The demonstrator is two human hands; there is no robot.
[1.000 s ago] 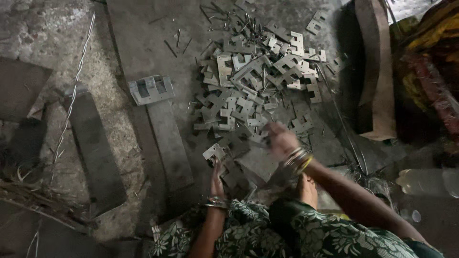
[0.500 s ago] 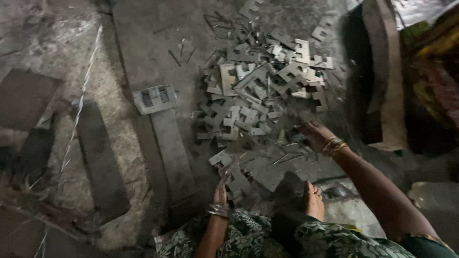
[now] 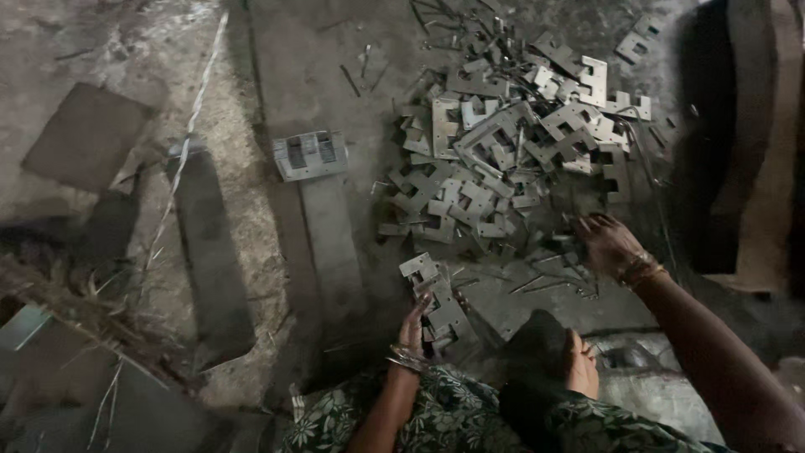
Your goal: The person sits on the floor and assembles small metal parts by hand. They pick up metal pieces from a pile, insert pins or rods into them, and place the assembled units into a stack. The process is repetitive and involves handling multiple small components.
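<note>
- Left hand point(image 3: 412, 323) is clasping a small stack of grey, notched flat metal plates point(image 3: 436, 304), fingers curling round its near edge; stack is sitting at approx 6 o'clock of the floor view, just in front of the floral-print lap point(image 3: 470, 419).
- Right hand point(image 3: 605, 243) is reaching out at approx 3 o'clock, fingers spread over thin grey metal strips point(image 3: 545, 281) on the floor; can't tell whether it's gripping one or only touching.
- Risk, my judgement: plate edges are looking sharp, so a bare palm sliding along the stack could get cut; the stack is looking uneven, w/ top plate poking out toward 11 o'clock, so it could fan out or slip if the clasp is loosening.
- Risk: the big heap of grey stamped metal cut-outs point(image 3: 511, 159) at 12–1 o'clock is lying loose & interlocked; tugging one pc could be dragging others down onto the right hand.
- Counts: 2 hands; 1 held stack, several plates, exact no. not readable; 1 heap, dozens of pcs, too tangled to count; 1 slotted grey metal block point(image 3: 309, 155) at 10 o'clock; 1 bare foot point(image 3: 579, 365) at 5 o'clock.
</note>
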